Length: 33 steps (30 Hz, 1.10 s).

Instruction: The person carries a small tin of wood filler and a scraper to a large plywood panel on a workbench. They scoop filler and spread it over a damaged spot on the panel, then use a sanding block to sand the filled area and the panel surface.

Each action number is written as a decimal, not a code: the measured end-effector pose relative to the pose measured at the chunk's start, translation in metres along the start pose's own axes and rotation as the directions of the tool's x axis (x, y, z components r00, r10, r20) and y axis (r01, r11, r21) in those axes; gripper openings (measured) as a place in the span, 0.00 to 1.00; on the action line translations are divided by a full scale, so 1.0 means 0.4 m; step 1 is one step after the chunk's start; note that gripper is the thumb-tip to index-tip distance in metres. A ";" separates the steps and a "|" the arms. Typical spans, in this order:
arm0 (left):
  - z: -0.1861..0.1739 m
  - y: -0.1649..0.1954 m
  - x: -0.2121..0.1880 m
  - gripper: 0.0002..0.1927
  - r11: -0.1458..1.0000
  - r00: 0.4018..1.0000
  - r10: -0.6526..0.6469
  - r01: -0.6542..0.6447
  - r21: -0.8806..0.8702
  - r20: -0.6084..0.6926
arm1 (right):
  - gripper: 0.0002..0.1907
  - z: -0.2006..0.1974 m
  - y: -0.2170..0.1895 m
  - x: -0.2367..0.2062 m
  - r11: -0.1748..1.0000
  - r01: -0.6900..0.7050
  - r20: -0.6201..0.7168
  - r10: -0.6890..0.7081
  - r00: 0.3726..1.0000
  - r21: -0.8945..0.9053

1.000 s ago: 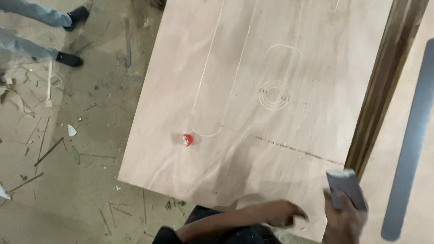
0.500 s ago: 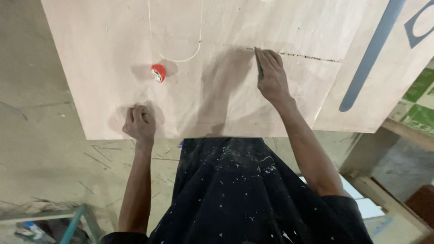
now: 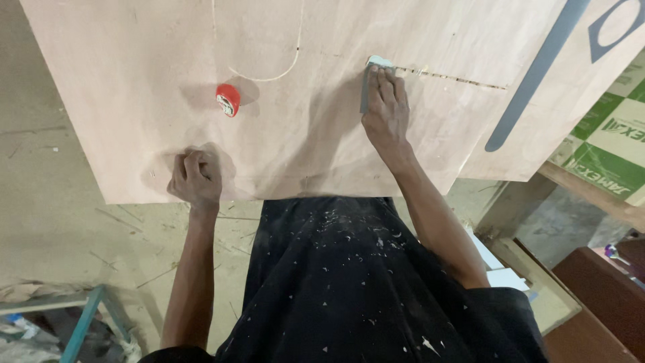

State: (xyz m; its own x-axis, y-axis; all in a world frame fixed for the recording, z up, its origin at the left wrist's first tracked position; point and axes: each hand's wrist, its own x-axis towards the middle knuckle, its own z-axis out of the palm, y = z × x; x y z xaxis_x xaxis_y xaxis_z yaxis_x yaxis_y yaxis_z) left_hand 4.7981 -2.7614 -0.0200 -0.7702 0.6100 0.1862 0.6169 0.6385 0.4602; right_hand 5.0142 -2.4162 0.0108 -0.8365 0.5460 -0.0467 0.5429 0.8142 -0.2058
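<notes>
A large sheet of pale plywood (image 3: 322,101) is seen spread across the far half of the view, its near edge reaching the person's black, dust-flecked clothing (image 3: 356,282). The right hand (image 3: 384,111) is laid flat on the sheet, right of centre, and a small grey block (image 3: 368,84) is held under its fingers, which are pressed along the block's top. The far end of the block is set at the left end of a thin dashed line (image 3: 450,76) that is drawn across the sheet toward the right. The left hand (image 3: 195,176) is rested on the sheet close to its near edge, at the left; its fingers are curled into a fist and nothing is seen held in it.

A small red roll of tape (image 3: 228,99) is left lying on the sheet, far of the left hand and well apart from the right one. Just beyond it a thin curved pencil line (image 3: 265,77) is drawn in a U shape.

At the right, a second pale board (image 3: 537,141) is seen bearing a long grey-blue rounded bar (image 3: 531,74) painted on a slant, with part of a grey-blue diamond shape (image 3: 618,30) at the far right corner. Beyond it, at the right edge, a green and white checked carton (image 3: 608,154) is partly shown. A dusty floor (image 3: 54,202) strewn with wood slivers is seen at the left.
</notes>
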 end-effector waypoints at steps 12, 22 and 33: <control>-0.006 0.002 0.003 0.05 1.000 1.000 -0.005 0.005 0.002 0.005 | 0.29 -0.074 0.066 0.099 0.856 -0.429 0.301 0.344 0.889 0.290; -0.018 0.004 0.003 0.04 1.000 0.999 -0.012 0.012 0.011 0.035 | 0.30 -0.069 -0.015 0.051 0.955 -0.148 0.164 0.108 0.981 0.256; -0.011 -0.014 -0.002 0.01 1.000 0.999 -0.003 0.002 0.026 0.047 | 0.28 -0.121 0.065 0.004 0.954 -0.142 0.189 0.093 0.978 0.266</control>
State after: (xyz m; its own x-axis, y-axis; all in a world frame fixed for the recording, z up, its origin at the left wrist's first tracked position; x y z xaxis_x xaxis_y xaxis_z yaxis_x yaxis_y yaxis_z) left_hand 4.7946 -2.7672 -0.0189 -0.7637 0.6294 0.1435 0.6194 0.6518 0.4375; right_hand 5.0304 -2.3847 0.0526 -0.7814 0.5722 -0.2492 0.6166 0.6464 -0.4494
